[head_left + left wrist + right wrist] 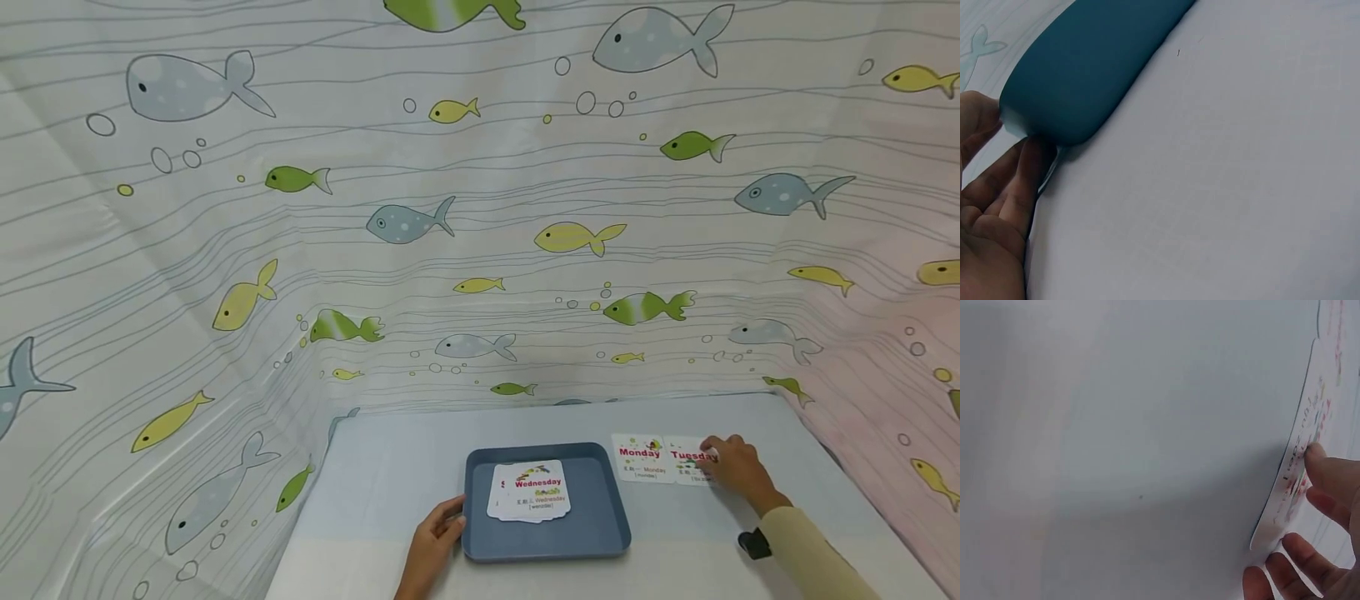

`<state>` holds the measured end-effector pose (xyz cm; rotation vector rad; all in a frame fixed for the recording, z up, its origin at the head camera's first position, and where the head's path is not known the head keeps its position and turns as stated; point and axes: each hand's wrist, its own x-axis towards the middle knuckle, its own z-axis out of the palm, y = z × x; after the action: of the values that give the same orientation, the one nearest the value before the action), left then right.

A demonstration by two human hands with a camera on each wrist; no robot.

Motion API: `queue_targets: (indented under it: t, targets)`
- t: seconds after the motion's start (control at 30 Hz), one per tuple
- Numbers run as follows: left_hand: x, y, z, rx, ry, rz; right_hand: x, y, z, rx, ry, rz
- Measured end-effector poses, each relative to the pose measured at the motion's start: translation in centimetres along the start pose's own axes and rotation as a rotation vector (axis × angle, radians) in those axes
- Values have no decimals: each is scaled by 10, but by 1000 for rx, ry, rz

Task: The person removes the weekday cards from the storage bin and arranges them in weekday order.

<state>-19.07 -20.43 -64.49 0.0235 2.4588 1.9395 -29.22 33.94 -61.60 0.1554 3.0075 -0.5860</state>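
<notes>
My left hand point(435, 537) grips the left side of a blue-grey tray point(547, 546), with its fingers against the outer wall; the left wrist view shows them at a rounded corner. In the tray lies a loose stack of white word cards, a Wednesday card point(538, 492) on top. My right hand point(738, 471) holds the right part of a Tuesday card point(684, 468), thumb on its printed face and the other fingers curled by its edge. To its left, edge to edge, lies a Monday card point(643, 460). The right hand covers part of the Tuesday card's print.
A white table point(367, 483) bears the tray and the cards. Behind it and along both sides hangs a pale sheet point(517, 183) printed with fish. A black object point(754, 544) shows beside the right sleeve point(810, 554).
</notes>
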Motion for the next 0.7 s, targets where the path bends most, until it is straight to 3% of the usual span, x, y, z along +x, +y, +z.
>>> queue_targets:
  t: [0.3, 0.53, 0.7]
  targets:
    - [2, -1, 0, 13, 6, 16, -3, -25, -8, 56, 39, 61]
    - [4, -3, -2, 30, 11, -26, -12, -55, -1, 67, 98, -50]
    - [3, -5, -1, -2, 10, -8, -18, -74, 4, 91, 103, -161]
